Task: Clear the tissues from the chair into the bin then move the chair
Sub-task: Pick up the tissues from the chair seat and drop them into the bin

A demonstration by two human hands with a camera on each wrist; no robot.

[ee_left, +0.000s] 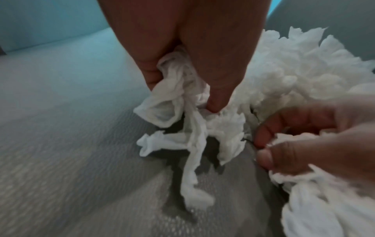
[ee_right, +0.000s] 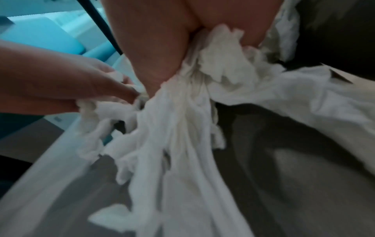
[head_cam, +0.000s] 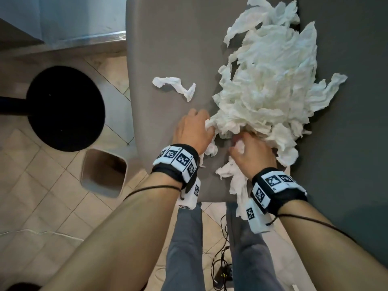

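Here, both hands were at the near edge of the tissues (head_cam: 270, 80) on the chair (head_cam: 168, 49). The left hand (head_cam: 194, 130) pinched some tissue; the right hand (head_cam: 254, 153) gripped a bunch. The bin (head_cam: 88, 181) stood on the floor at eight o'clock from the pile. One twisted tissue (head_cam: 174, 85) lay apart at ten o'clock.

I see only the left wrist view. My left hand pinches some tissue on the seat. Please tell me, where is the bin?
Observer: The bin stands on the floor left of the chair, near its front corner, open at the top.
Operator: Are there more tissues than I see?
Observer: Yes. A big pile of tissues covers the right side of the seat, up to the backrest.
Operator: Any piece apart from the pile?
Observer: One twisted tissue lies alone on the seat, beyond your left hand.
Operator: What does my right hand do?
Observer: Your right hand grips the near edge of the pile; some tissue hangs over the seat front.
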